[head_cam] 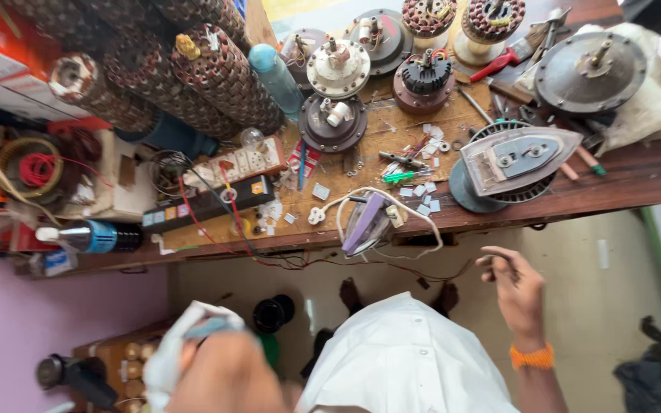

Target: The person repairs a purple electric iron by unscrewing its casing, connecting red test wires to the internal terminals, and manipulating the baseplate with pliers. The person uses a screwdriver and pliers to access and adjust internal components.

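Left hand (219, 375) around white cloth (181, 336)

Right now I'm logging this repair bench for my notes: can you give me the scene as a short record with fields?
Setting: cluttered wooden workbench, seen from above
Left hand: left hand holds a white cloth, blurred
Right hand: right hand empty, fingers curled, below the bench edge
Nearest item: purple clothes iron with white cord at the bench edge
Also on bench: upturned iron soleplate, fan motors, black power strip
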